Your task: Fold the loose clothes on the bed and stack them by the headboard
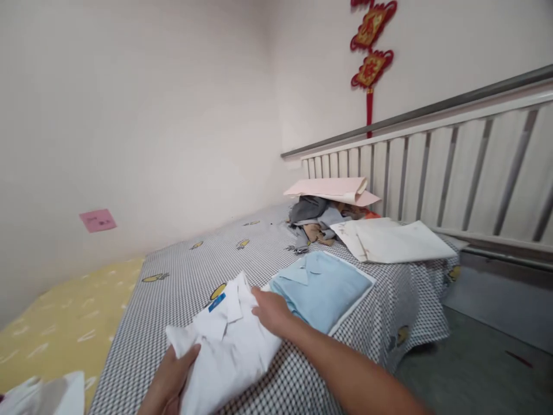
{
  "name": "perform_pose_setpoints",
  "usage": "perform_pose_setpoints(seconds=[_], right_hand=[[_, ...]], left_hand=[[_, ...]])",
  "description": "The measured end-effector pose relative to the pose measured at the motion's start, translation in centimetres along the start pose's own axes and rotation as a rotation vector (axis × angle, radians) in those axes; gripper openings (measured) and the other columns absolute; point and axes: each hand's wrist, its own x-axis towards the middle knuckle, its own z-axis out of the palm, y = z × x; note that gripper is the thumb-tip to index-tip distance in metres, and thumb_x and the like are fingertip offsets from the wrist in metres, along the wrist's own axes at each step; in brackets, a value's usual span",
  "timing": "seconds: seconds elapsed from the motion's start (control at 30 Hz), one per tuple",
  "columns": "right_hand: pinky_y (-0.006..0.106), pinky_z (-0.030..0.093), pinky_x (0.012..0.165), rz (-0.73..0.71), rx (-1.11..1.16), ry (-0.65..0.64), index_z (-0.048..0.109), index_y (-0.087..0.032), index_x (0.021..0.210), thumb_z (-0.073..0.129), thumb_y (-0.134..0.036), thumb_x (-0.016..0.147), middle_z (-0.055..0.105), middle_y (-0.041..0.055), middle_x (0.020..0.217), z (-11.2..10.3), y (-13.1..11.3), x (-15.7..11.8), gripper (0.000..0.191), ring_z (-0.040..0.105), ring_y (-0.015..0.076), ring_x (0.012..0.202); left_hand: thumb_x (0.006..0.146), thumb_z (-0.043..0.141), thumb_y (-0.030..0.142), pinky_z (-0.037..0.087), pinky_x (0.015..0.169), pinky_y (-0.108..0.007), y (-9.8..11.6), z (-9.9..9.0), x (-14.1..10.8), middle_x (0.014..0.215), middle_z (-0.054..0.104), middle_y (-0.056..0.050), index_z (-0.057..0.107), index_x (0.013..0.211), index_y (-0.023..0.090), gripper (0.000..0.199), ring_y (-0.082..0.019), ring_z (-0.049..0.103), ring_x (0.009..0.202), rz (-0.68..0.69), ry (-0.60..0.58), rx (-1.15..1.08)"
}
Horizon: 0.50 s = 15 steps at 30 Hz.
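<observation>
A white collared shirt (235, 360), folded into a bundle with a blue label inside its collar, is held over the near part of the bed. My left hand (175, 369) grips its left side, thumb on top and the other fingers underneath. At the upper right side of the shirt, my right hand (270, 311) pinches the cloth near the collar. A folded light blue shirt (324, 285) lies flat on a white sheet just right of my right hand, collar facing away from me.
The checked bedspread (173, 300) meets a yellow cloth (86, 305) at left. White fabric (56, 395) lies at the lower left. Toward the back are piled clothes (311, 216), pink card (328, 187) and a white folded sheet (397, 242), beside a radiator (432, 167).
</observation>
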Motion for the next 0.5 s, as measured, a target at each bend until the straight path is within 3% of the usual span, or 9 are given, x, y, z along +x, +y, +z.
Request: perform_pose_setpoints(seconds=[0.13, 0.23, 0.37, 0.5], right_hand=[[0.031, 0.040, 0.076, 0.022, -0.087, 0.109, 0.051, -0.027, 0.125, 0.053, -0.033, 0.091, 0.072, 0.0058, 0.117, -7.2, 4.8, 1.2, 0.034, 0.065, 0.0243, 0.106], [0.032, 0.039, 0.078, 0.081, -0.151, 0.165, 0.051, -0.025, 0.123, 0.052, -0.036, 0.093, 0.070, 0.0083, 0.118, -12.2, 9.4, 1.7, 0.033, 0.063, 0.0267, 0.109], [0.032, 0.038, 0.081, 0.196, -0.219, 0.188, 0.051, -0.024, 0.124, 0.053, -0.038, 0.092, 0.069, 0.0099, 0.120, -15.7, 16.1, 1.8, 0.034, 0.062, 0.0285, 0.112], [0.033, 0.040, 0.079, 0.359, -0.250, 0.155, 0.051, -0.022, 0.127, 0.051, -0.033, 0.092, 0.070, 0.0123, 0.120, -13.9, 22.3, 1.2, 0.036, 0.064, 0.0282, 0.110]], left_hand=[[0.080, 0.067, 0.003, 0.062, 0.081, -0.038, 4.8, 8.8, -3.4, 0.089, 0.078, -0.010, 0.063, 0.113, 0.016, 0.035, -0.022, 0.076, 0.078, 0.051, 0.001, -0.133], [0.082, 0.063, 0.000, 0.061, 0.086, -0.040, 6.0, 15.5, -4.9, 0.095, 0.077, -0.011, 0.062, 0.119, 0.015, 0.040, -0.020, 0.076, 0.079, 0.082, -0.057, -0.233], [0.085, 0.062, 0.003, 0.059, 0.091, -0.040, 4.0, 23.2, -4.3, 0.106, 0.075, -0.011, 0.055, 0.130, 0.019, 0.048, -0.019, 0.075, 0.088, 0.092, -0.168, -0.337], [0.086, 0.062, 0.008, 0.060, 0.091, -0.043, -1.3, 28.0, -2.5, 0.113, 0.073, -0.012, 0.045, 0.137, 0.022, 0.055, -0.021, 0.074, 0.093, -0.024, -0.264, -0.311]])
